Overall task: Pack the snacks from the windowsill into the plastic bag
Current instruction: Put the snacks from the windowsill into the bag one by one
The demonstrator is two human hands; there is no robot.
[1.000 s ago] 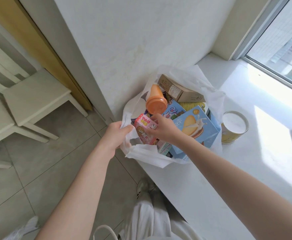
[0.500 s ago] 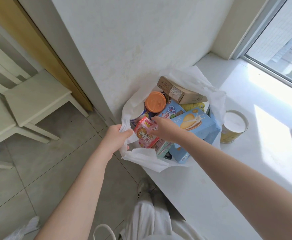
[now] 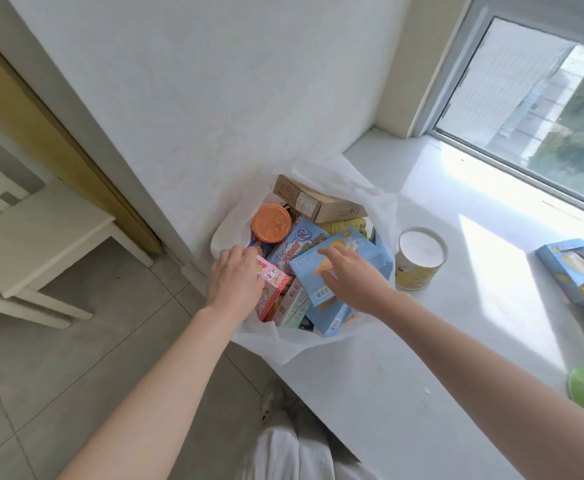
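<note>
Head cam: plastic bag sits mid-frame at windowsill edge, nearly full. L hand lies over end of pink box, fingers bent down on it; grip vs push, can't tell. R hand on blue biscuit box, fingers apart, relaxed, holding nothing. Looks like settling contents. Pack boxes flat to free room, keep bag off the drop-off. Tin and 2nd blue box, frame right, not packed yet.

white plastic bag, orange lid, pale-blue box, yellow can
</note>
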